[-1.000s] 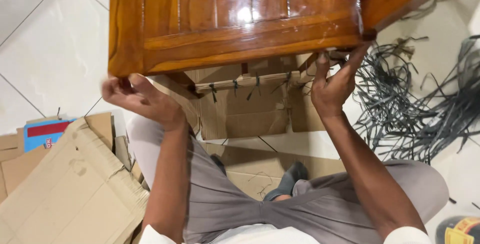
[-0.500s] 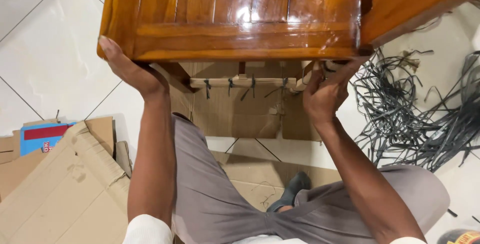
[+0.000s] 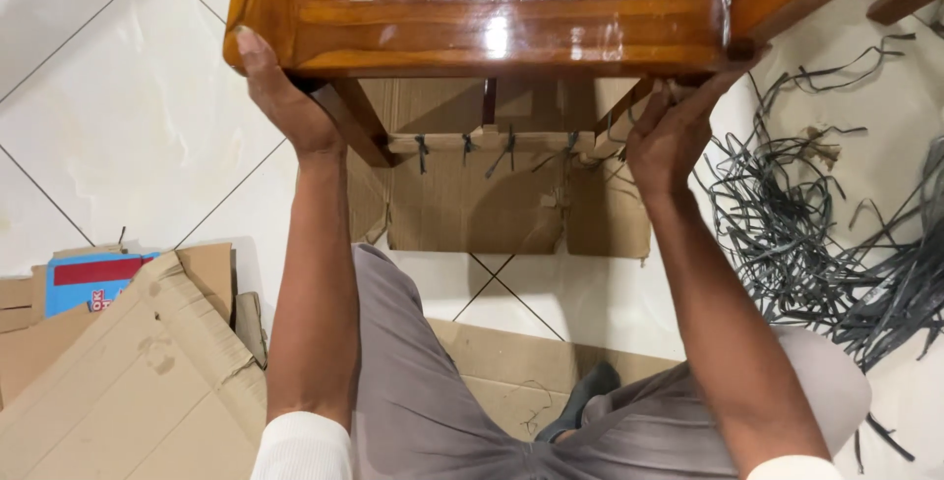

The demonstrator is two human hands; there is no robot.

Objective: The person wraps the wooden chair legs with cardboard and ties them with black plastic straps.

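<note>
So we've got both hands on this glossy wooden table (image 3: pixel 482 8), seen from straight above. It stands on the white tiled floor (image 3: pixel 118 116) right in front of us, top edge of the view, with a flattened cardboard sheet (image 3: pixel 472 210) lying under it.

Our left hand (image 3: pixel 285 96) is at the near left corner of the table. The fingers (image 3: pixel 251 47) reach up along the corner edge, pressed flat against the wood more than wrapped around it, and the palm sits just under the rim beside the left leg (image 3: pixel 354 126). So open-ish, touching, not a proper closed grip.

Our right hand (image 3: pixel 674 131) is at the near right corner, tucked under the rim. Its fingers (image 3: pixel 723 72) stretch up to the underside of the edge and touch it; the tips go out of sight under the wood, so we can't tell how tightly they curl there.

Between the two hands, below the tabletop, there's a pale wooden crossbar (image 3: pixel 482 143) running from leg to leg with a few dark cable ties (image 3: pixel 423 150) hanging off it.

Off to the right is a messy heap of grey plastic strapping (image 3: pixel 836 234) on the floor, just beside our right forearm. To the left, near our knee, sits a pile of brown cardboard pieces (image 3: pixel 128 382), with a blue and red printed box (image 3: pixel 88 278) poking out from under it. Our legs in grey trousers (image 3: pixel 433 411) fill the bottom middle.
</note>
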